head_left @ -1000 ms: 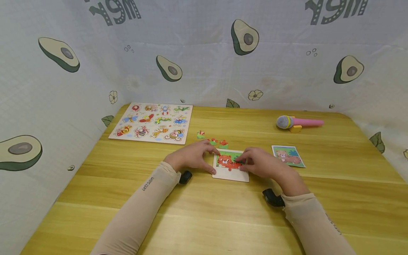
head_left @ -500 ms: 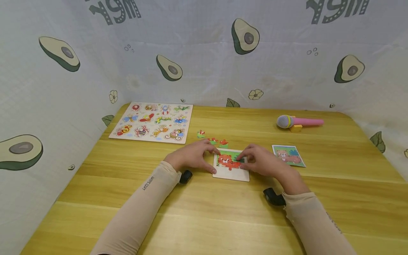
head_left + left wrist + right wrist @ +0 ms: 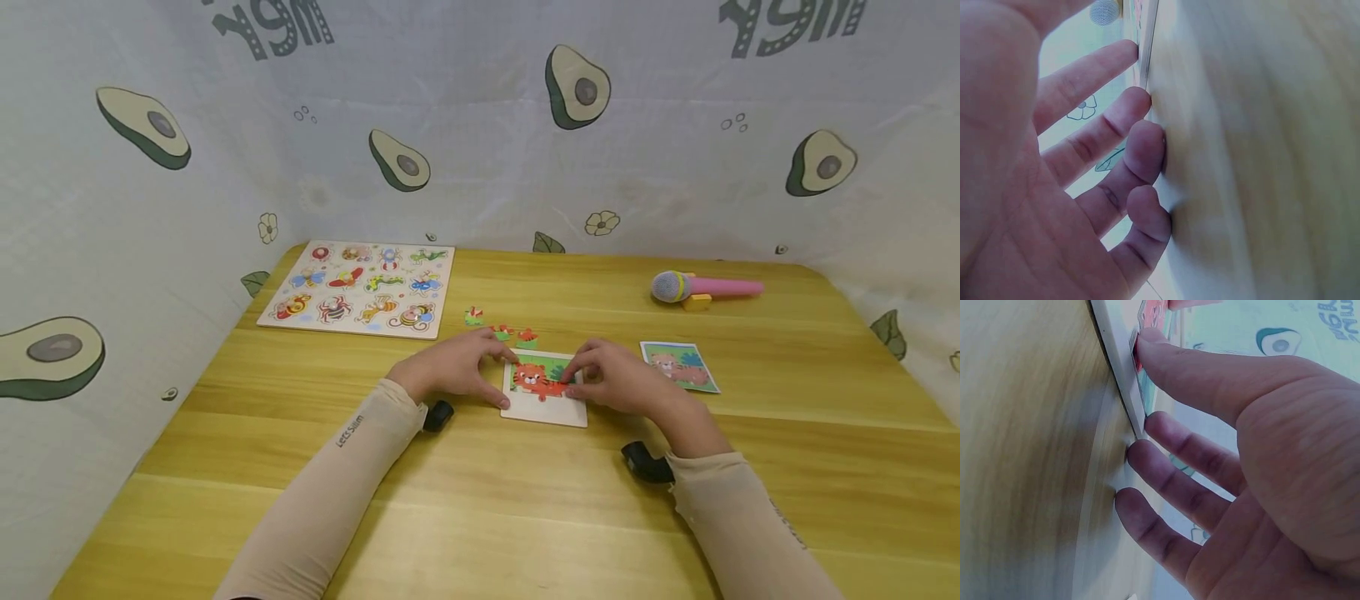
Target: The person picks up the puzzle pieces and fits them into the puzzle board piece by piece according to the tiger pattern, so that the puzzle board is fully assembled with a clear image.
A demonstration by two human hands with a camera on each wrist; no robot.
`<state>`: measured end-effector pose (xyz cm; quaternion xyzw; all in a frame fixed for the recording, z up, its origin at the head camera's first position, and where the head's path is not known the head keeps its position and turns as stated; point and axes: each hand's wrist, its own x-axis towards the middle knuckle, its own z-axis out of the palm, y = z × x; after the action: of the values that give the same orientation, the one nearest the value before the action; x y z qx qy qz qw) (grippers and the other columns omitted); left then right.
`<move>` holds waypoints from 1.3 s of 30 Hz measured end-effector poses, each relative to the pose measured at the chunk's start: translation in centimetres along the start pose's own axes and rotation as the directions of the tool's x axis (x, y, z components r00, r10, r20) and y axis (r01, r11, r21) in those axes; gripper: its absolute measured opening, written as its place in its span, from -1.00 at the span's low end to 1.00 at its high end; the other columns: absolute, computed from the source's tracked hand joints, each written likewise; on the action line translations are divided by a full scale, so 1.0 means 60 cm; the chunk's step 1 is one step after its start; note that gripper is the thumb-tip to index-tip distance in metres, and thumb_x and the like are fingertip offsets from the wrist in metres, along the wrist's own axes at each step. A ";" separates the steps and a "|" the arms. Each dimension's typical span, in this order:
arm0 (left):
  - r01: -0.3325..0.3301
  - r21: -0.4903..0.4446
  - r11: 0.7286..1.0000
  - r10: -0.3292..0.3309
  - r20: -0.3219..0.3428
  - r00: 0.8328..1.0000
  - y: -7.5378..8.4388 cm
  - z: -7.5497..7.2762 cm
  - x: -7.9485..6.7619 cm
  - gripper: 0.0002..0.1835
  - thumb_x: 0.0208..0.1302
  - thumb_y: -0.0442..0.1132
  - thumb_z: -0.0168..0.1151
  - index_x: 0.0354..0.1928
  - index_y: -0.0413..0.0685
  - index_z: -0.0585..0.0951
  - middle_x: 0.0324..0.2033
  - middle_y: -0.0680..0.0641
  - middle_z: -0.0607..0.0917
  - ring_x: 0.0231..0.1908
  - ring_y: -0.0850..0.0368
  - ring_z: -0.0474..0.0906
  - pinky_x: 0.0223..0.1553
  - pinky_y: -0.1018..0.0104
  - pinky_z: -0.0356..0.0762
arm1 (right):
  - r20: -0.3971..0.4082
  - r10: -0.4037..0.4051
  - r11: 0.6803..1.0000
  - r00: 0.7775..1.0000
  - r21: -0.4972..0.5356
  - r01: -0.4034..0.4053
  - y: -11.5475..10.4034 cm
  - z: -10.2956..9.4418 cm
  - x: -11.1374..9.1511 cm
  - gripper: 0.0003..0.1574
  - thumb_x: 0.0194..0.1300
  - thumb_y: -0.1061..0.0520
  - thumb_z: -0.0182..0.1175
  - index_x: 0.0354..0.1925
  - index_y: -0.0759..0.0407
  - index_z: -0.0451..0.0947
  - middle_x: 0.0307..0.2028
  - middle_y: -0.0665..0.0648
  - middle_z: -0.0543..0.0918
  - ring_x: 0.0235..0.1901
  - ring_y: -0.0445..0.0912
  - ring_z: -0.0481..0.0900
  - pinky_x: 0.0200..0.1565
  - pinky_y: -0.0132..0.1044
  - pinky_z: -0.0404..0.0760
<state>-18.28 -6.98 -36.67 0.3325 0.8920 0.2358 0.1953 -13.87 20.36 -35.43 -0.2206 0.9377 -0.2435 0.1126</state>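
Observation:
A small pale puzzle board [image 3: 543,409] lies on the table, its upper part filled with pieces forming a red tiger on green; its lower strip is bare. My left hand [image 3: 453,367] steadies the board's left side, thumb at the near corner and index finger at the far edge. In the left wrist view its other fingers rest loosely on the wood. My right hand [image 3: 611,379] has thumb and index finger on a red puzzle piece [image 3: 1138,359] at the board's right side. Several loose tiger pieces [image 3: 527,337] lie just beyond the board.
A large insect peg puzzle [image 3: 356,292] lies at the back left. To the right are a tiger picture card [image 3: 681,367] and a pink toy microphone [image 3: 720,287] on a yellow block [image 3: 696,302]. An avocado-print curtain [image 3: 480,125] borders the table.
My right hand's fingertips have shifted slightly on the board's right side, with the index finger now closer to the tiger's body. My left hand and the board stay nearly in place.

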 end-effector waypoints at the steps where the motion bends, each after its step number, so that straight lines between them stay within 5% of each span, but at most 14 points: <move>1: -0.001 0.000 1.000 0.001 -0.002 1.000 0.000 0.000 0.000 -0.31 0.05 0.16 0.56 0.26 0.21 0.61 0.46 -0.06 0.28 0.49 -0.01 0.04 0.42 0.11 0.09 | -0.001 0.002 1.000 1.000 -0.004 -0.002 0.000 0.000 0.000 -0.88 0.29 0.12 0.42 -0.18 0.07 0.76 -0.11 0.14 0.56 -0.22 0.01 0.47 -0.13 -0.07 0.52; 13: -0.015 -0.001 1.000 0.015 -0.010 1.000 0.000 -0.006 0.006 -0.32 0.08 0.16 0.54 0.26 0.20 0.60 0.41 -0.02 0.35 0.48 0.03 0.08 0.40 0.14 0.12 | -0.015 0.065 0.998 0.998 0.012 -0.065 0.004 -0.003 0.001 -0.74 0.28 0.09 0.43 -0.08 0.12 0.73 -0.02 0.19 0.54 -0.19 0.03 0.46 -0.09 -0.04 0.51; 17: -0.024 -0.058 0.998 0.020 -0.070 0.997 -0.009 -0.011 0.007 -0.38 0.14 0.10 0.52 0.23 0.12 0.62 0.13 0.03 0.56 0.13 0.08 0.45 0.14 0.20 0.40 | -0.024 0.093 0.995 0.995 0.039 -0.092 0.006 -0.005 0.001 -0.75 0.26 0.09 0.44 -0.09 0.10 0.72 -0.01 0.19 0.53 -0.19 0.04 0.46 -0.09 -0.04 0.49; 20: -0.012 -0.067 0.998 0.002 -0.153 0.988 -0.020 -0.014 0.008 -0.47 0.21 0.03 0.48 0.19 0.05 0.63 -0.06 0.03 0.58 -0.14 0.09 0.48 -0.07 0.22 0.47 | -0.033 0.107 0.993 0.994 0.057 -0.105 0.006 -0.004 0.001 -0.74 0.25 0.10 0.45 -0.09 0.09 0.73 0.00 0.19 0.52 -0.18 0.05 0.45 -0.09 -0.05 0.48; 30: 0.205 0.070 0.976 -0.170 -0.337 0.926 -0.050 -0.027 0.014 -0.48 0.33 -0.03 0.34 0.29 0.00 0.57 0.16 -0.07 0.47 0.11 -0.01 0.46 0.16 0.06 0.42 | -0.036 0.121 0.990 0.992 0.074 -0.118 0.006 0.006 0.002 -0.73 0.21 0.07 0.49 -0.11 0.07 0.74 -0.03 0.15 0.55 -0.22 0.01 0.43 -0.17 -0.12 0.46; 34: 0.285 0.133 0.949 -0.228 -0.332 0.915 -0.054 -0.043 0.026 -0.43 0.37 0.01 0.28 0.37 -0.01 0.51 0.24 -0.12 0.45 0.19 -0.13 0.41 0.19 -0.05 0.35 | -0.040 0.122 0.990 0.992 0.072 -0.119 0.007 0.006 0.001 -0.74 0.21 0.09 0.49 -0.12 0.06 0.74 -0.03 0.14 0.54 -0.24 0.00 0.43 -0.20 -0.14 0.46; 39: 0.318 0.158 0.935 -0.268 -0.275 0.923 -0.061 -0.053 0.037 -0.40 0.41 0.04 0.25 0.40 0.01 0.47 0.31 -0.12 0.43 0.30 -0.16 0.32 0.27 -0.11 0.22 | -0.034 0.127 0.990 0.991 0.072 -0.124 0.006 0.007 0.002 -0.74 0.21 0.08 0.49 -0.11 0.06 0.75 -0.01 0.15 0.54 -0.22 0.00 0.43 -0.19 -0.14 0.47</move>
<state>-23.31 -8.82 -36.51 0.1805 0.9683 0.1530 0.0805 -13.97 20.45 -35.98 -0.1522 0.9427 -0.2727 0.1172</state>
